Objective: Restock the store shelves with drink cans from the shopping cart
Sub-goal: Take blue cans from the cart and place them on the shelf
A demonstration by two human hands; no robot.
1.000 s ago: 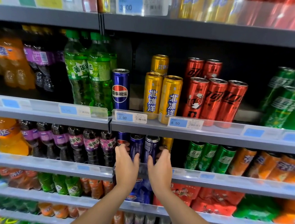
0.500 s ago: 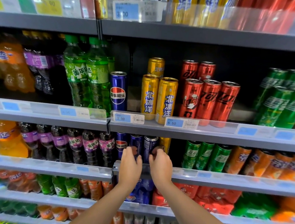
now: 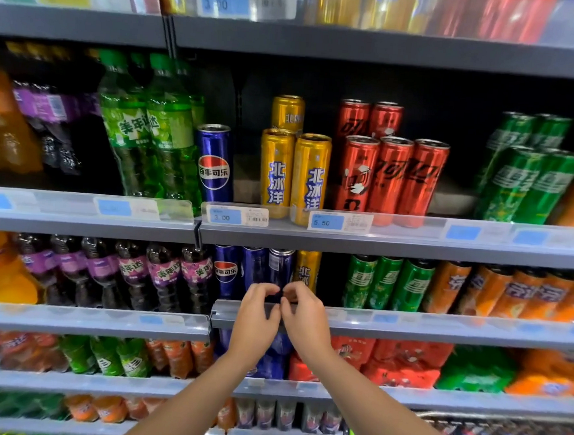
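Both hands have drawn together since a second ago: then they were spread flat with fingers straight on either side of the blue cans, and now the left hand and right hand sit knuckle to knuckle at the front lip of the shelf, fingers curled inward. Their fingertips meet over a small dark spot right in front of the blue cans; whether they pinch something there or only touch the cans' lower parts cannot be told, since the hands hide it. The view has also tipped slightly downward, so the rows sit higher in frame.

Those blue cans stand upright just beyond the fingertips, long axis vertical, tops up under the shelf above; the leftmost shows its round red, white and blue logo facing out, while the two nearest the fingers are turned so the logo is off to the side. Just right of the right hand's fingers stands a yellow can, also upright. Further right of the grip come green cans, then orange cans. Left of the left hand stand purple-labelled bottles.

One level above the hands, a lone blue can, yellow cans and red cans all stand upright, labels forward. Below the wrists lie blue and red multipacks, blurred.
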